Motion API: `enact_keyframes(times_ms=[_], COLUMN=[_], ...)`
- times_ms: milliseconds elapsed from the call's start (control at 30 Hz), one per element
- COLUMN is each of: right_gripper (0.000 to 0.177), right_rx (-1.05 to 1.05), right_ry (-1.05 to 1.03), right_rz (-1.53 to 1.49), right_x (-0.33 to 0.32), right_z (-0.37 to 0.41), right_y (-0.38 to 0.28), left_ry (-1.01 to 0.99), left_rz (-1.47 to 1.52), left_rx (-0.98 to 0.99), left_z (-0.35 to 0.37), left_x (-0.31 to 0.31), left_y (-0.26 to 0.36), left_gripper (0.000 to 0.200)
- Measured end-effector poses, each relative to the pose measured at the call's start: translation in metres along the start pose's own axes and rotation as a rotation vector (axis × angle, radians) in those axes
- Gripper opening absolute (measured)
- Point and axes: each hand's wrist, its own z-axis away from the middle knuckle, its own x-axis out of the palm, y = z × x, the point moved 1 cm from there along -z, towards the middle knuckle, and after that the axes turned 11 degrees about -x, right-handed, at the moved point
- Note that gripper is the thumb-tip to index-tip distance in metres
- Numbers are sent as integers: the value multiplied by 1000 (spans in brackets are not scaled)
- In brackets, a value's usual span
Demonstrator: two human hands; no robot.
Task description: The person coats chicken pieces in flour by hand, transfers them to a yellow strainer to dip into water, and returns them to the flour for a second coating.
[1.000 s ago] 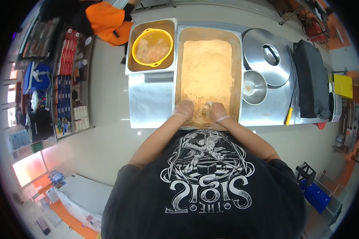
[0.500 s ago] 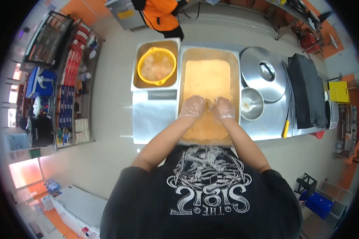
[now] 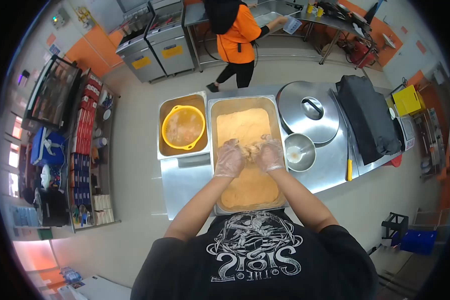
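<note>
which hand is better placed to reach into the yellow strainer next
Left, probably. The left hand is on the side of the yellow strainer, which sits just left of the flour tray; the right hand would have to cross over it.

On my feed I count two gloved hands, the left hand point(image 3: 230, 159) and the right hand point(image 3: 268, 154), above one steel desk point(image 3: 185, 186). Two rectangular pans sit on it: one large pan point(image 3: 241, 99) of pale coating mix and one smaller pan point(image 3: 161, 150) holding a single yellow colander point(image 3: 203, 125). Also on it are one round lid point(image 3: 305, 122), one small steel bowl point(image 3: 299, 152), one yellow-handled knife point(image 3: 349, 170) and one black bundle point(image 3: 367, 125). Behind, one co-worker in orange point(image 3: 239, 35) stands near two fryers point(image 3: 172, 45).
</note>
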Motion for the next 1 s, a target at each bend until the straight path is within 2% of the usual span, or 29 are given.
enact_keyframes(times_ms=[33,67,133,167,200,233,300,367,400,433,467,500,533,567,633,733,800,833,900,967,1000], right_gripper=[27,27,28,28,30,32,32,29,29,30,30,30,29,28,28,28,32,32,35,35,34], right_rx=[3,0,-4,-4,28,44,-35,-77,-93,20,140,143,131,120,83,24,-574,-577,-506,-481,-454], right_ry=[25,28,-132,-138,-105,-80,-80,46,46,7,-32,-32,-159,-285,-250,-264,-318,-311,-518,-491,-454], right_rz=[70,75,-159,-165,-43,73,51,-203,-224,-324,-417,-422,-449,-474,-562,-477,53,57,154,108,33], right_x=[-7,-10,-9,-2,10,19,9,9,7,1,-1,0,4,6,-10,48,71,77,91,120,138], right_z=[-2,-6,-9,-8,-6,-4,-12,-25,-36,-51,-65,-82,-100,-115,-140,-171,-183,-187,-198,-205,-208], right_y=[-2,-3,-6,1,14,21,3,-16,-23,-29,-31,-34,-37,-43,-79,-89,-104,-112,-125,-126,-122], left_ry=[56,61,208,204,52,-95,-96,135,124,131,125,115,194,183,234,336,390,396,415,364,380], left_rz=[90,94,79,77,49,24,-6,130,196,184,292,404,424,429,400,383,403,381,359,145,186], left_rx=[-96,-94,143,137,113,71,-41,-76,-167,-176,-248,-316,-374,-443,-511,-532,-558,-606,-653,-640,-601], left_z=[-2,-6,-9,-12,-15,-13,-5,-6,-6,-9,-12,-11,-1,0,-7,-27,-34,-35,-41,-49,-52], left_x=[-1,1,8,8,10,13,-11,-28,-38,-45,-52,-57,-95,-110,-118,-89,-90,-96,-98,-79,-73], left_y=[-3,-9,-23,-25,-27,-31,-26,-40,-46,-59,-73,-87,-78,-86,-122,-192,-198,-194,-199,-224,-230], left_gripper=[23,23,24,24,24,23,23,25,27,27,24,22,25,25,24,24,24,25,25,27,32])
